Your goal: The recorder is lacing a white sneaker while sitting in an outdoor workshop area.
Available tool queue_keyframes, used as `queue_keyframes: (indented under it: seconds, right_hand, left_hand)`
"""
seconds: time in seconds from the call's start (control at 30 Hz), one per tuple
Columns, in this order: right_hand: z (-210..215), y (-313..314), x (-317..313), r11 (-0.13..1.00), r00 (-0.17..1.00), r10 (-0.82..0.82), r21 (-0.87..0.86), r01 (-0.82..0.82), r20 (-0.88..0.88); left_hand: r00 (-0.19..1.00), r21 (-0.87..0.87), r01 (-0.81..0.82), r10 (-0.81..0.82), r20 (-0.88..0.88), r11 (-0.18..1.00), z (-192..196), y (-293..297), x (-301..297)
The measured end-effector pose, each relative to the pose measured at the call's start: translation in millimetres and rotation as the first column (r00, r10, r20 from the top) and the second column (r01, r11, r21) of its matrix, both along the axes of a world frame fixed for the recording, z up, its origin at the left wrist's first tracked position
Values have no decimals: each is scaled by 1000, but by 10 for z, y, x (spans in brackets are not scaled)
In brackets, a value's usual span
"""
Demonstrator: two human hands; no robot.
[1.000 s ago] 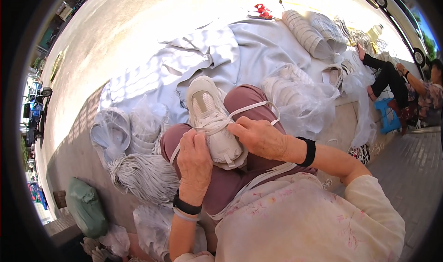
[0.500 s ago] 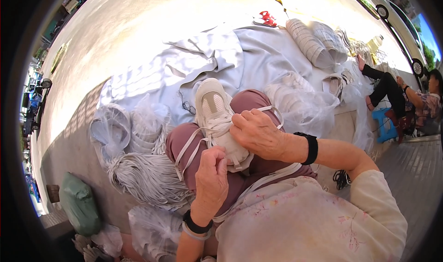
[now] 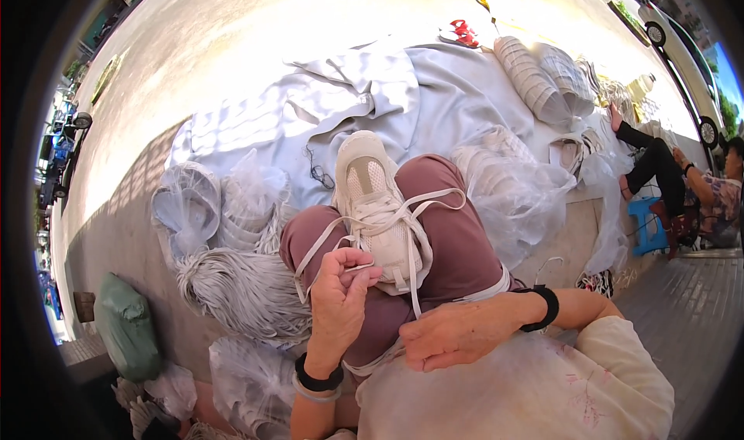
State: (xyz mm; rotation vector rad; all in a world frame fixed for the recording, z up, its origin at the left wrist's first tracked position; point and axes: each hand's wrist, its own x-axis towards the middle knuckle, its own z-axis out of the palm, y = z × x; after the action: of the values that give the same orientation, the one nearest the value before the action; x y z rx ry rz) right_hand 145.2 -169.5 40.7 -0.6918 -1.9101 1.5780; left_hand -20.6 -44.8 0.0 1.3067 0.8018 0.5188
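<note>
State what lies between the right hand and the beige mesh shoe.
In the head view, a straight beige flat shoelace spans from the shoe to the right hand, over mauve fabric trousers.

Sun glare on the far ground [image 3: 225,52] (almost white), shade nearer.

No text, label, brand, number or sign can be read. The shoe [image 3: 381,227] shows no legible marking on its heel or upper, and neither the green sack [image 3: 128,327] nor the clear plastic bag [image 3: 515,188] at right bears lettering that can be made out. The pink print on the pale shirt [image 3: 535,389] is a sprig pattern. The white car [image 3: 683,72] at the right rim is small and bent by the lens, so any lettering there is probably beyond reading.
</note>
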Motion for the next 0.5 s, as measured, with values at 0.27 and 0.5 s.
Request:
queue_keyframes:
  seconds: [0.27,0.5]
  right_hand:
    - [336,166,409,683,900,-415,-698,214,-130]
    - [-13,-28,425,861,895,-416,-250,444,157]
  left_hand:
    - [989,-221,137,-145,-20,966,377,39,-10]
    - [957,-258,229,-266,-117,938,347,-33,-79]
